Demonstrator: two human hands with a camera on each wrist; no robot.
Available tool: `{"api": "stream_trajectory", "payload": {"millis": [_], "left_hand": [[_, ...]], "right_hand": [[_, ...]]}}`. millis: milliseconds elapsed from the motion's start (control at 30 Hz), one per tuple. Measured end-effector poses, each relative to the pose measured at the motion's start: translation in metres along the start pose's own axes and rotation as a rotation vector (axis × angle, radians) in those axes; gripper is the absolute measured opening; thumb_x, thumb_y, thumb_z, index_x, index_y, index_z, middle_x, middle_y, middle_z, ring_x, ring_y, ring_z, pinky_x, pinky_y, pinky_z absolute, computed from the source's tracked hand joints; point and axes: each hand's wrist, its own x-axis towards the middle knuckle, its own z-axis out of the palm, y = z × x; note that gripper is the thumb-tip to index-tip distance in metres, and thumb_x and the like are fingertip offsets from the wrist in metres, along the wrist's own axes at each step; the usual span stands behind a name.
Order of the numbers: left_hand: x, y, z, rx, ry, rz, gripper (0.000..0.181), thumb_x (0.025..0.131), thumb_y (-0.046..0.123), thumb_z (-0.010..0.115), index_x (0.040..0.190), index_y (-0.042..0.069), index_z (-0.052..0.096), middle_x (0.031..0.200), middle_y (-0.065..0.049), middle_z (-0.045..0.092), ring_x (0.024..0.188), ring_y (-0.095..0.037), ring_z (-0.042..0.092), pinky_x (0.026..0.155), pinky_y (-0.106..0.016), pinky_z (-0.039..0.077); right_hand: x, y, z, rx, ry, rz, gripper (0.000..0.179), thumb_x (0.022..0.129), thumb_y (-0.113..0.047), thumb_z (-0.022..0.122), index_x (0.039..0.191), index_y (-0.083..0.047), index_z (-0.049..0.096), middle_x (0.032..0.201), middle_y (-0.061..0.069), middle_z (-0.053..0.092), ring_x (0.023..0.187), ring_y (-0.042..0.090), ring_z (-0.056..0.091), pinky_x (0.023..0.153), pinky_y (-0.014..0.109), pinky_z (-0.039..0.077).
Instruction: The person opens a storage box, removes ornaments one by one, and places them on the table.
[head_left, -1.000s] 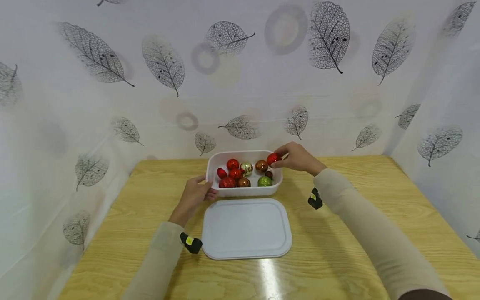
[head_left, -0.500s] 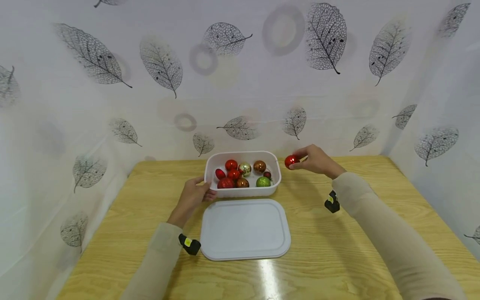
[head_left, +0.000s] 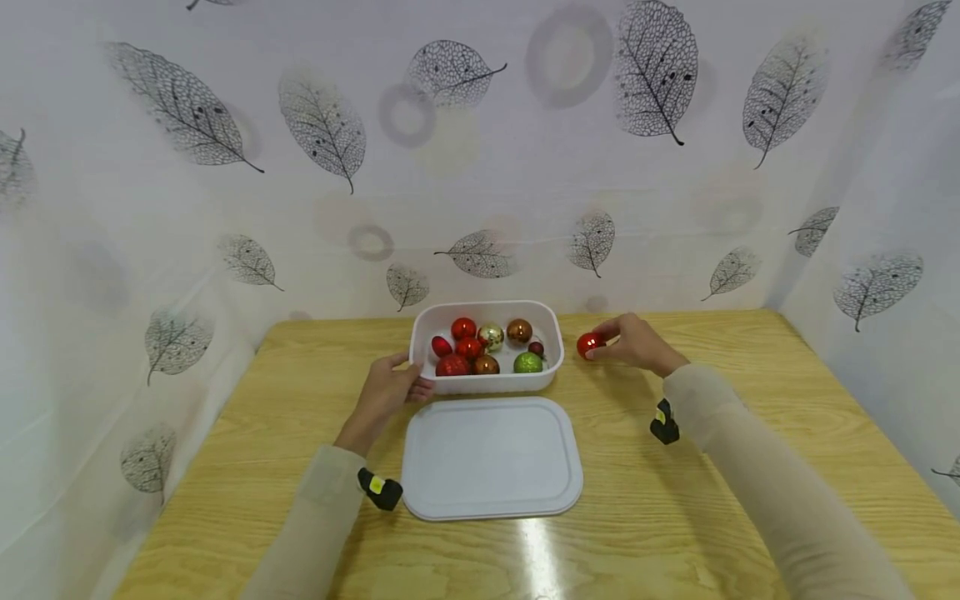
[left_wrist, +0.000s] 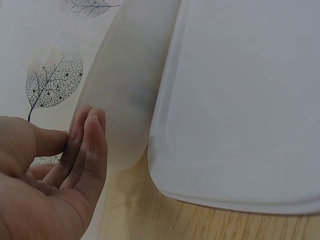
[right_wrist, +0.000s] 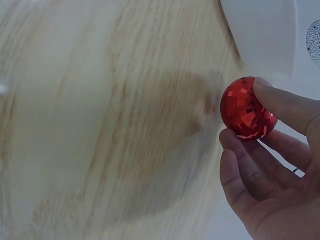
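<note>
A shiny red faceted Christmas bauble is pinched between the thumb and fingers of my right hand, to the right of the white plastic box. Seen from the right wrist, the bauble has a mirrored surface, and its shadow falls on the wood. My left hand grips the near left corner of the box, thumb at the rim and fingers along the outer wall. Inside the box lie several baubles: red ones, a gold one, copper ones and a glittery green one.
A flat white lid lies on the wooden table, just in front of the box. Behind the table hangs a pale cloth printed with leaves, with more of it at both sides.
My right hand has carried the red bauble from over the box's right end out to the right, then lower toward the table. The left hand has stayed at the box corner.
</note>
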Motion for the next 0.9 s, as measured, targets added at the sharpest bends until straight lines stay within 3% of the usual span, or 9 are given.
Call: {"api": "stream_trajectory", "payload": {"millis": [267,900], "left_hand": [[-0.0006,0.0002,0.0008,0.004,-0.002,0.002,0.046,0.107,0.009,0.051,0.148,-0.010,0.041,0.084,-0.017,0.073,0.069,-0.015,0.071,0.067,-0.026,0.063],[-0.0004,0.0007,0.0002,0.005,-0.002,-0.004,0.047,0.107,0.008,0.050,0.149,-0.010,0.040,0.084,-0.016,0.073,0.069,-0.015,0.071,0.067,-0.026,0.063]], "right_hand": [[-0.0014,0.0022,0.0075,0.010,-0.005,0.007,0.045,0.088,-0.017,0.079,0.122,0.012,0.066,0.117,0.026,0.069,0.113,0.041,0.061,0.100,0.055,0.049],[-0.0043,-0.0009,0.0028,-0.011,-0.024,0.053,0.060,0.090,-0.023,0.078,0.134,0.013,0.057,0.126,0.031,0.063,0.124,0.048,0.054,0.108,0.063,0.041]]}}
